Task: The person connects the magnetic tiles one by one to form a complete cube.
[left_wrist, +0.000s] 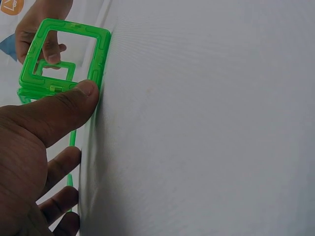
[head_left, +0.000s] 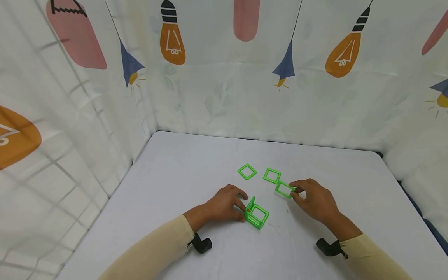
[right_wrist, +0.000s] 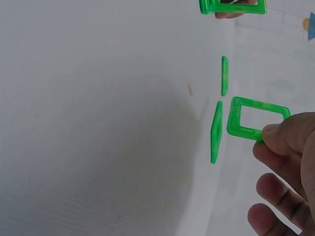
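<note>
left hand [head_left: 225, 202]: thumb and fingers pinch the half-built green frame assembly [head_left: 256, 216] near table [head_left: 175, 186] front | right hand [head_left: 313, 198]: fingertips pinch a loose green square tile [head_left: 284, 189] | tip: keep assembly steady, bring tile edge-on.

Cream long sleeves [head_left: 157, 245], black wrist mounts [head_left: 202, 244]

Bright, even, soft light all over. No glare. Faint soft shadows under hands on white table [head_left: 182, 171]. Head view sharp in middle, curtain [head_left: 224, 77] bent and stretched at edges. Left wrist view: big dark thumb [left_wrist: 64, 110] close up, bit blurry. Right wrist view: wide gray shadow on table, fingers [right_wrist: 283, 142] soft, green squares [right_wrist: 256, 118] clear.
</note>
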Tool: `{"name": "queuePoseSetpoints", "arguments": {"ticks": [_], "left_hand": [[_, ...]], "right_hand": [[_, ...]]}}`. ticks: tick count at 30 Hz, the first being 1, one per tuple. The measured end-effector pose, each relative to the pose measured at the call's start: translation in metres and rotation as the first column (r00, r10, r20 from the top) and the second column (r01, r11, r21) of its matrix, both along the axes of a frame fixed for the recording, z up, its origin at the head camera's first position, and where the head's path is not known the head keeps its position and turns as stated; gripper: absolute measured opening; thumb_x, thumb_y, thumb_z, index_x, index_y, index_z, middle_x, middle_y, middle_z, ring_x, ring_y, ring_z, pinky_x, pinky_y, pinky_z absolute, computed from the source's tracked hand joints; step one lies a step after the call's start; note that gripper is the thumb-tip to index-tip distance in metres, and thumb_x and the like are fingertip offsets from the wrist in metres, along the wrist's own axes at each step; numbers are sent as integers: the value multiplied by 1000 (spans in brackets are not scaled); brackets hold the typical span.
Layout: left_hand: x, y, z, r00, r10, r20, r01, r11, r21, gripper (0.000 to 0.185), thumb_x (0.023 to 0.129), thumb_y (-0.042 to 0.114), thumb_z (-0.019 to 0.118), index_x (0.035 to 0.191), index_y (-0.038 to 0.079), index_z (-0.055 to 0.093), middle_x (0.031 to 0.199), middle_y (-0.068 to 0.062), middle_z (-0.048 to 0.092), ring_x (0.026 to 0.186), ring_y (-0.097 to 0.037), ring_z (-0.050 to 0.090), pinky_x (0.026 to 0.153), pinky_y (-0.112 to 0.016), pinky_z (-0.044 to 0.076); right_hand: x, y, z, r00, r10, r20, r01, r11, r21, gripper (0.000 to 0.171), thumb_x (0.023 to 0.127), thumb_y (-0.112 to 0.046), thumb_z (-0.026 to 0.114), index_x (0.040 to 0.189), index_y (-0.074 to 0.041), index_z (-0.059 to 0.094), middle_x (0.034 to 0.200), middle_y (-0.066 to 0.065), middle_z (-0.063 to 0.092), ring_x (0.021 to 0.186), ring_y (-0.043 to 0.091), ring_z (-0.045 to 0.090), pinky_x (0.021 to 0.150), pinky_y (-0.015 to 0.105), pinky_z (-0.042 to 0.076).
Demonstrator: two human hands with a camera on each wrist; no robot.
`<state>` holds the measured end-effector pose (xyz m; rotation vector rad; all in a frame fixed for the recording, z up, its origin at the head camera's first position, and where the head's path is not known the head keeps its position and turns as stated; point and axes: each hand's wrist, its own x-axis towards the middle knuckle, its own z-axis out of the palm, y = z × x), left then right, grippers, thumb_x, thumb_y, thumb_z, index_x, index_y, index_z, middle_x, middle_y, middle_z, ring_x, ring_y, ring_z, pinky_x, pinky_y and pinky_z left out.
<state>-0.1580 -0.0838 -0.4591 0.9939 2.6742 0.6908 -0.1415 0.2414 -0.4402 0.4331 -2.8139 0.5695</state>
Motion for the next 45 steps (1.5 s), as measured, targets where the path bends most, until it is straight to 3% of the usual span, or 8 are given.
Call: {"name": "queuePoseSetpoints", "arguments": {"ticks": [14,21,32,45], "left_hand": [[0,-1,-2,1000,-14,-16,14,1000,12,24,81,35,89,102,24,84,131,9,61,134,-20,44,112,-41,36],[1,-2,-1,1000,-17,-9,17,1000,17,23,82,35,89,102,24,84,132,9,61,135,-21,43,112,-44,35],[0,-3,-1,999,-30,-11,31,999,24,25,82,34,88,103,23,84,133,7,61,135,-22,43,112,-46,35],[0,-3,-1,1000,-11,7,11,999,35,25,81,34,88,103,22,84,133,8,61,136,-22,41,113,-45,34]], "right_hand": [[9,-17,-3,999,35,-37,-35,999,-1,33,84,-15,85,116,-17,76,99,1,69,73,13,61,51,24,44],[11,-25,-4,999,29,-15,-29,1000,4,33,85,-16,85,116,-18,77,100,1,69,78,15,64,56,25,48],[14,-34,-2,999,53,-7,-53,999,0,32,84,-16,86,114,-20,77,96,-1,68,74,10,60,52,23,44],[16,-42,-7,997,76,9,-76,997,-10,31,83,-16,86,113,-20,78,95,-3,68,75,13,64,52,22,44]]}}
